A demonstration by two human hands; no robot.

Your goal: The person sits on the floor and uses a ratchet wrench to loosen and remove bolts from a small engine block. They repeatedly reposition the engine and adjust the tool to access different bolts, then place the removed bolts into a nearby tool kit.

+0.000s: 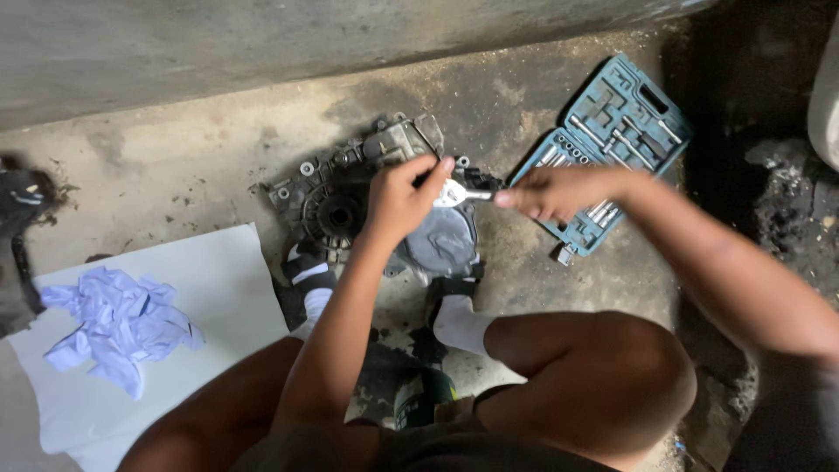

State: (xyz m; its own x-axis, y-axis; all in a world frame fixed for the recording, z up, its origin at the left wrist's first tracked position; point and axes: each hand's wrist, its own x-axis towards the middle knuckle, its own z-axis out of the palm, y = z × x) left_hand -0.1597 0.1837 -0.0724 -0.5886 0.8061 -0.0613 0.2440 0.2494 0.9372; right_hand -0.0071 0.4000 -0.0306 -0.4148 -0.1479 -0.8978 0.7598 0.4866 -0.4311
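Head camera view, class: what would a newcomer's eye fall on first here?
Both hands, left hand and right hand, meet on a shiny metal wrench over a grimy grey metal engine casing on the concrete floor. An open teal plastic socket-set case lies at the right; a crumpled pale-blue cloth lies on white paper at the left.

Floor (pixel 175 166): bare stained concrete, running up to a wall.
Engine casing (pixel 350 188): flat on the floor, right under the fingers.
Socket set case (pixel 612 140): open, just right of the fingers.
White sheet (pixel 227 288): lower left of the fingers.
Crumpled rag (pixel 118 323): on the sheet.
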